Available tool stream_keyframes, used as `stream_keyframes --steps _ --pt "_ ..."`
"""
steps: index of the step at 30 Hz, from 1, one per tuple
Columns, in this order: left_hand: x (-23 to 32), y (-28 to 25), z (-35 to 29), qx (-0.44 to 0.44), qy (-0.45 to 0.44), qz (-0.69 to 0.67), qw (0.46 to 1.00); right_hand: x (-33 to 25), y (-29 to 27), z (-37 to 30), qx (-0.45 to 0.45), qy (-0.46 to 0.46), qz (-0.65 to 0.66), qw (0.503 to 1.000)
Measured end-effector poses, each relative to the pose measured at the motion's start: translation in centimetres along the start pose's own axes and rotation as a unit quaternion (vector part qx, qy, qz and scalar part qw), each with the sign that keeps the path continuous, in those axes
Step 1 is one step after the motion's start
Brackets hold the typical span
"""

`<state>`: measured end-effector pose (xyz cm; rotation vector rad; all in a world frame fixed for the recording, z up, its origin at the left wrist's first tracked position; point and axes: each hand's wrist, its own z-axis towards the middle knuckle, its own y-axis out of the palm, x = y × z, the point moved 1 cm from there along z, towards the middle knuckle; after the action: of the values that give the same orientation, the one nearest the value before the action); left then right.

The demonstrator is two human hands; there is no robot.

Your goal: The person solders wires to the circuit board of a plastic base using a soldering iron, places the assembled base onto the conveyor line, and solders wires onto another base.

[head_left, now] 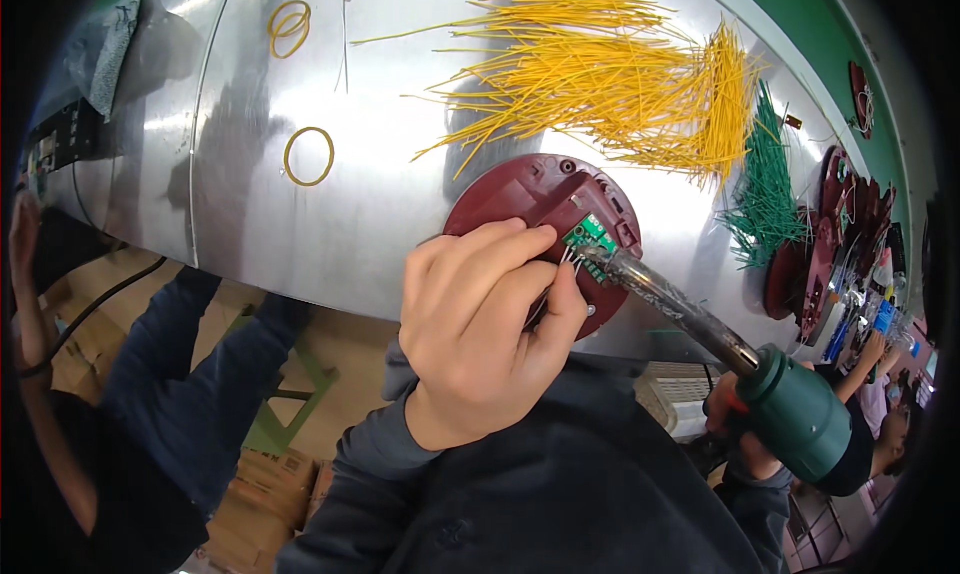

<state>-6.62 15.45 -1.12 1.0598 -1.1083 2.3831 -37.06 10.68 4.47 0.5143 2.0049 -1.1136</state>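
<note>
A round dark red plastic housing lies at the table's near edge with a small green circuit board in it. Over the housing, my left hand is closed, thumb and fingers pinching thin pale wires against the board. My right hand grips a green-bodied soldering gun at the lower right, partly hidden behind its body. The long metal barrel slants up and left, its tip at the board beside the wire ends. Whether the tip touches the board I cannot tell.
Yellow wires lie in a big pile beyond the housing, with green wires to their right. More dark red housings stack at the right edge. Rubber bands lie at left. Other people sit at left and far right.
</note>
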Motion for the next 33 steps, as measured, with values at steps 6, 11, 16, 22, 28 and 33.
stream_keyframes --steps 6,11,16,22,28,33 --pt "0.0 0.1 -0.2 0.005 0.003 0.001 1.000 -1.9 1.5 1.0 0.124 0.061 -0.004 0.990" --pt "-0.1 0.1 -0.3 0.010 0.004 -0.002 1.000 -4.3 2.5 3.0 0.054 0.098 0.209 0.972" --pt "-0.2 0.2 -0.2 0.020 0.007 -0.003 1.000 -3.5 1.4 2.7 0.022 -0.001 0.012 1.000" --pt "-0.2 0.3 -0.2 0.020 0.009 0.001 1.000 -2.6 0.5 2.3 0.080 0.060 0.047 0.994" --pt "-0.3 0.5 -0.5 0.024 0.013 -0.003 1.000 -3.5 1.1 2.5 0.006 0.008 0.068 0.998" --pt "-0.3 0.4 -0.5 0.026 0.014 -0.005 1.000 -2.9 -0.4 3.1 -0.098 -0.033 0.000 0.995"
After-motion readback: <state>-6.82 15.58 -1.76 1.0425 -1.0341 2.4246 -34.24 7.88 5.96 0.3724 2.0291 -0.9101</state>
